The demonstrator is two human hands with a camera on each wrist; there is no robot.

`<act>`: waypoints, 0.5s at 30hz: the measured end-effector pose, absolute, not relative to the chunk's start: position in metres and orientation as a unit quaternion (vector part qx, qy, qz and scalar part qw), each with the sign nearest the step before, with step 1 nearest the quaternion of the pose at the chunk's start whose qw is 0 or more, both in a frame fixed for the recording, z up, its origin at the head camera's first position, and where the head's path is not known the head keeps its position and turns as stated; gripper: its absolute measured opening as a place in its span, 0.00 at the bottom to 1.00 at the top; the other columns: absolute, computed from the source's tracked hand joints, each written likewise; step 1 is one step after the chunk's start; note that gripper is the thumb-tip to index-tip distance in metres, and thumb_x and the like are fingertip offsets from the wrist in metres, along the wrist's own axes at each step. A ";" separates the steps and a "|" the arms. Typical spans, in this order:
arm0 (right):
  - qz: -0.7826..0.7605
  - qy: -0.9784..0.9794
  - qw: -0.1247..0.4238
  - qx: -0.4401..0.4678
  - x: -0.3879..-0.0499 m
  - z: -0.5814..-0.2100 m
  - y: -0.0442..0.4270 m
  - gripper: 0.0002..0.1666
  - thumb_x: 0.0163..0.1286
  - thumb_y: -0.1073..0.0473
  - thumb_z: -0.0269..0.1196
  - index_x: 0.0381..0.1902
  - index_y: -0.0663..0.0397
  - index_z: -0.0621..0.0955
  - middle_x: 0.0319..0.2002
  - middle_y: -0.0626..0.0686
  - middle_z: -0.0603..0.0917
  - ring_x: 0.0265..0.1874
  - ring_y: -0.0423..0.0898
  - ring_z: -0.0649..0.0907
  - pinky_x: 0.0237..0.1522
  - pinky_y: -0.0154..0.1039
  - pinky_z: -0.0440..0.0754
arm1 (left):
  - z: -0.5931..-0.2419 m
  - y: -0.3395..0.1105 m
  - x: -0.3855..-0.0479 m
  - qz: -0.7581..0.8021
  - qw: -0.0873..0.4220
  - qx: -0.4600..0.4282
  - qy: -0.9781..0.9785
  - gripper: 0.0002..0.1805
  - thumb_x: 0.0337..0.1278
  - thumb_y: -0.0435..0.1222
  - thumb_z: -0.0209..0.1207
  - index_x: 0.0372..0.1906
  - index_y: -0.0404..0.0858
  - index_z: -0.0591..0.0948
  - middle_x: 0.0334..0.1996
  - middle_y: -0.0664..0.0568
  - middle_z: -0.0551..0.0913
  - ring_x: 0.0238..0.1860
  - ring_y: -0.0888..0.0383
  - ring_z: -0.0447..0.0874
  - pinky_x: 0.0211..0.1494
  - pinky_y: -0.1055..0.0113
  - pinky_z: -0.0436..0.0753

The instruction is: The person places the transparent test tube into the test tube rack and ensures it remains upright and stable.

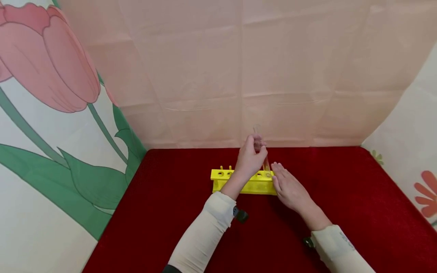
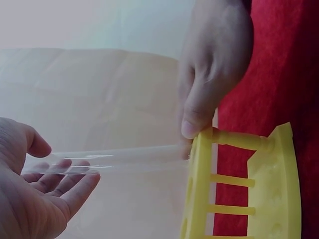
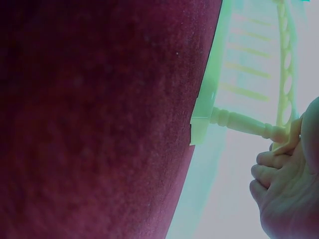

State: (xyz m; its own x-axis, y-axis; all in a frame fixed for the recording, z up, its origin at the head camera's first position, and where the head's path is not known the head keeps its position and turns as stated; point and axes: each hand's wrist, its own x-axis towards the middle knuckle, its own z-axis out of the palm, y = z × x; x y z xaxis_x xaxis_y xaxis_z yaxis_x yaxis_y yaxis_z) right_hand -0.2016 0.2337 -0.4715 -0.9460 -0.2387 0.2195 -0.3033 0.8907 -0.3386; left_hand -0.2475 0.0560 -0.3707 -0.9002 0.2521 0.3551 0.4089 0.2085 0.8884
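A yellow test tube rack (image 1: 259, 186) stands on the red cloth, with round holes along its top plate. My left hand (image 1: 250, 157) is above the rack's right part, holding a clear test tube (image 2: 129, 158) loosely between thumb and curled fingers. The tube runs down to the top plate near the rack's right end; whether its lower end sits in a hole I cannot tell. At that end, my right hand (image 1: 290, 186) holds the top plate's edge, thumb on the near side. In the right wrist view, its fingers (image 3: 266, 172) lie beside the plate's corner.
Red cloth (image 1: 164, 220) covers the table. Behind it hangs a pinkish backdrop (image 1: 191, 76). A flower-printed sheet (image 1: 51, 129) borders the left, and another printed sheet (image 1: 409, 132) the right. Short yellow pegs (image 1: 230, 167) rise at the rack's back.
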 end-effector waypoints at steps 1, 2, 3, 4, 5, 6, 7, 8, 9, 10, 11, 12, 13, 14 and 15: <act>0.186 -0.969 0.087 0.141 -0.202 -0.472 0.234 0.33 0.83 0.54 0.45 0.77 0.69 0.58 0.76 0.68 0.60 0.76 0.64 0.59 0.74 0.61 0.58 | -0.371 0.056 -0.248 -0.591 0.066 -0.213 -0.775 0.16 0.71 0.34 0.55 0.59 0.43 0.72 0.50 0.50 0.82 0.45 0.64 0.79 0.52 0.73 0.80; 0.185 -0.969 0.087 0.141 -0.202 -0.471 0.234 0.33 0.84 0.54 0.44 0.77 0.69 0.58 0.76 0.68 0.60 0.76 0.64 0.59 0.74 0.61 0.58 | -0.372 0.056 -0.248 -0.590 0.067 -0.212 -0.776 0.16 0.71 0.34 0.55 0.59 0.43 0.72 0.51 0.50 0.82 0.45 0.64 0.79 0.52 0.73 0.80; 0.185 -0.969 0.087 0.141 -0.202 -0.471 0.234 0.33 0.84 0.54 0.44 0.77 0.69 0.58 0.76 0.68 0.60 0.76 0.64 0.59 0.74 0.61 0.58 | -0.373 0.057 -0.249 -0.589 0.066 -0.212 -0.777 0.16 0.71 0.34 0.55 0.59 0.43 0.72 0.51 0.50 0.82 0.45 0.64 0.78 0.52 0.73 0.80; 0.183 -0.969 0.087 0.142 -0.202 -0.471 0.233 0.33 0.84 0.54 0.44 0.76 0.70 0.58 0.76 0.68 0.60 0.76 0.64 0.59 0.74 0.61 0.58 | -0.374 0.057 -0.249 -0.590 0.066 -0.212 -0.776 0.15 0.71 0.34 0.55 0.59 0.43 0.72 0.50 0.50 0.82 0.45 0.64 0.78 0.53 0.73 0.80; 0.183 -0.969 0.086 0.142 -0.202 -0.472 0.233 0.33 0.84 0.54 0.44 0.76 0.70 0.58 0.76 0.68 0.60 0.76 0.64 0.59 0.74 0.61 0.58 | -0.374 0.057 -0.249 -0.589 0.066 -0.212 -0.777 0.15 0.71 0.34 0.55 0.59 0.43 0.72 0.50 0.51 0.82 0.45 0.64 0.78 0.53 0.73 0.80; 0.182 -0.969 0.085 0.143 -0.202 -0.472 0.233 0.33 0.84 0.54 0.44 0.76 0.70 0.58 0.76 0.68 0.60 0.76 0.64 0.59 0.74 0.61 0.58 | -0.375 0.057 -0.249 -0.589 0.065 -0.211 -0.778 0.15 0.71 0.34 0.55 0.59 0.44 0.73 0.50 0.53 0.82 0.45 0.64 0.78 0.53 0.73 0.80; 0.181 -0.969 0.085 0.144 -0.203 -0.472 0.233 0.33 0.84 0.54 0.44 0.76 0.70 0.58 0.76 0.68 0.60 0.76 0.64 0.59 0.74 0.61 0.58 | -0.375 0.058 -0.249 -0.589 0.064 -0.211 -0.778 0.15 0.71 0.34 0.55 0.58 0.44 0.73 0.49 0.54 0.82 0.46 0.64 0.78 0.52 0.73 0.80; 0.180 -0.969 0.086 0.144 -0.203 -0.472 0.233 0.33 0.84 0.54 0.44 0.76 0.70 0.58 0.76 0.68 0.60 0.76 0.64 0.60 0.74 0.61 0.58 | -0.376 0.058 -0.249 -0.589 0.063 -0.211 -0.777 0.15 0.71 0.34 0.55 0.58 0.44 0.73 0.49 0.54 0.82 0.46 0.64 0.78 0.53 0.73 0.80; 0.179 -0.969 0.087 0.144 -0.203 -0.473 0.233 0.33 0.83 0.54 0.45 0.76 0.70 0.58 0.76 0.68 0.60 0.76 0.64 0.60 0.74 0.61 0.58 | -0.376 0.058 -0.249 -0.589 0.061 -0.212 -0.778 0.15 0.71 0.35 0.55 0.59 0.44 0.73 0.49 0.55 0.82 0.46 0.64 0.78 0.53 0.73 0.80; 0.178 -0.970 0.087 0.144 -0.203 -0.473 0.233 0.33 0.83 0.54 0.45 0.76 0.70 0.58 0.76 0.68 0.61 0.76 0.64 0.60 0.74 0.61 0.58 | -0.376 0.058 -0.249 -0.589 0.059 -0.212 -0.778 0.15 0.71 0.35 0.55 0.58 0.45 0.73 0.49 0.56 0.81 0.46 0.65 0.78 0.53 0.73 0.80; 0.176 -0.969 0.089 0.145 -0.203 -0.473 0.234 0.33 0.84 0.53 0.45 0.76 0.70 0.58 0.76 0.69 0.61 0.76 0.65 0.60 0.74 0.61 0.58 | -0.376 0.058 -0.248 -0.588 0.058 -0.213 -0.778 0.15 0.71 0.35 0.55 0.59 0.45 0.73 0.49 0.56 0.81 0.46 0.65 0.78 0.53 0.73 0.80; 0.175 -0.970 0.089 0.146 -0.203 -0.473 0.234 0.33 0.84 0.53 0.44 0.76 0.70 0.58 0.76 0.69 0.61 0.76 0.64 0.60 0.74 0.61 0.59 | -0.376 0.058 -0.248 -0.589 0.056 -0.214 -0.777 0.14 0.72 0.36 0.55 0.59 0.45 0.73 0.49 0.56 0.81 0.47 0.65 0.78 0.53 0.73 0.80; 0.174 -0.970 0.089 0.145 -0.203 -0.474 0.234 0.33 0.84 0.53 0.44 0.76 0.70 0.58 0.76 0.68 0.61 0.76 0.64 0.60 0.74 0.61 0.58 | -0.376 0.058 -0.248 -0.589 0.056 -0.215 -0.777 0.14 0.72 0.36 0.55 0.59 0.45 0.73 0.49 0.56 0.81 0.47 0.65 0.78 0.53 0.73 0.80; 0.173 -0.970 0.090 0.145 -0.203 -0.474 0.234 0.34 0.84 0.52 0.44 0.76 0.70 0.58 0.76 0.68 0.61 0.76 0.64 0.60 0.74 0.61 0.59 | -0.376 0.058 -0.248 -0.588 0.055 -0.217 -0.777 0.14 0.72 0.36 0.55 0.59 0.45 0.73 0.49 0.55 0.81 0.47 0.64 0.78 0.53 0.73 0.80; 0.172 -0.970 0.091 0.145 -0.203 -0.475 0.234 0.33 0.84 0.52 0.44 0.76 0.70 0.59 0.76 0.68 0.61 0.76 0.64 0.60 0.74 0.61 0.59 | -0.376 0.058 -0.248 -0.588 0.054 -0.219 -0.777 0.14 0.72 0.36 0.55 0.59 0.45 0.73 0.49 0.55 0.81 0.47 0.64 0.78 0.53 0.73 0.80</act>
